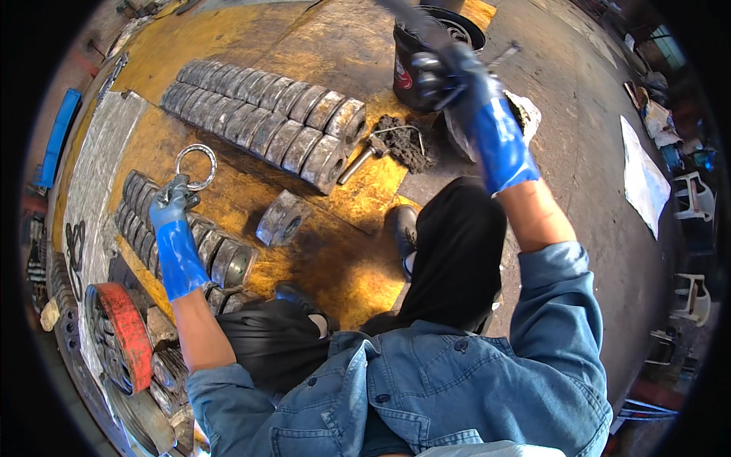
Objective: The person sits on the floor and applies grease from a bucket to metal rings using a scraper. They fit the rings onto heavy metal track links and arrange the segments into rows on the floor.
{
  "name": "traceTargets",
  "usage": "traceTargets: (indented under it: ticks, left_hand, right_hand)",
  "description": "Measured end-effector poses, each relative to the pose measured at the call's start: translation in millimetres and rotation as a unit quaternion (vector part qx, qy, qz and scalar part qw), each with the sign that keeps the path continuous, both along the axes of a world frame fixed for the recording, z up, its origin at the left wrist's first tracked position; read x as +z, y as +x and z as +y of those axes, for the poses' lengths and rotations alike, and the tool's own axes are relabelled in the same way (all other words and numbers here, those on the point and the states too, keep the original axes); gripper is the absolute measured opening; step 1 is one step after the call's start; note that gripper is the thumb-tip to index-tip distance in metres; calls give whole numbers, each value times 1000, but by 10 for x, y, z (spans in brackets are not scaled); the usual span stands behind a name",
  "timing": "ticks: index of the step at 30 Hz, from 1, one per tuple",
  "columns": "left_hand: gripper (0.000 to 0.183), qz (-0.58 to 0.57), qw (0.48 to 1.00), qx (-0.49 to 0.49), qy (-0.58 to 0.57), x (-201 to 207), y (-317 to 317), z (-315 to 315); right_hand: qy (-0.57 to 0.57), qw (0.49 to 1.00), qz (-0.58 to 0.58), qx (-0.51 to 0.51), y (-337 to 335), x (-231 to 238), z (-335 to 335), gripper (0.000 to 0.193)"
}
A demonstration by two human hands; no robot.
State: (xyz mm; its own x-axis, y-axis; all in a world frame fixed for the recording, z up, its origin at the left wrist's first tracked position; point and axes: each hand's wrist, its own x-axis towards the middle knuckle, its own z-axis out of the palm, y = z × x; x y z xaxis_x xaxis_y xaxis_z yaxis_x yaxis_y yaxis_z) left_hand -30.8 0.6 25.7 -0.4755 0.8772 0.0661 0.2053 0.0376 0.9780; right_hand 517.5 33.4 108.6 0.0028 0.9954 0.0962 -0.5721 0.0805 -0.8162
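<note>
My left hand [173, 204], in a blue glove with a grimy palm, is closed on the edge of a thin metal ring [212, 161] and holds it above a row of rollers. My right hand [464, 84], in a matching glove blackened at the fingers, is raised near a black bucket [403, 81]. Its fingers are curled round a long dark bar-like tool [415, 21] that runs out past the top edge; its kind is unclear. Between my hands lie two rows of dirty metal rollers [263, 114]. A single roller [282, 218] with a bore sits nearer me.
Beside the rows are a heap of dark grease [407, 146] and a metal pin [358, 165]. More rollers [232, 263] line the left, close to a red-rimmed wheel [126, 335]. White chairs [694, 198] stand far right, past a white sheet [643, 175] on the floor.
</note>
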Motion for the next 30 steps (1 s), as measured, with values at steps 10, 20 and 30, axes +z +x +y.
traceTargets:
  ticks: [10,20,30]
  left_hand:
    - [20,-13,999,-10,-32,-117,229,59]
    - [24,11,998,23,-59,-273,265,133]
    - [23,-31,995,-66,-71,-316,431,195]
  right_hand:
    - [-215,845,-403,-280,1523,-2099,67,28]
    - [-353,554,-744,-119,978,-2620,517,37]
    - [-266,508,-810,-125,810,-2646,-112,32]
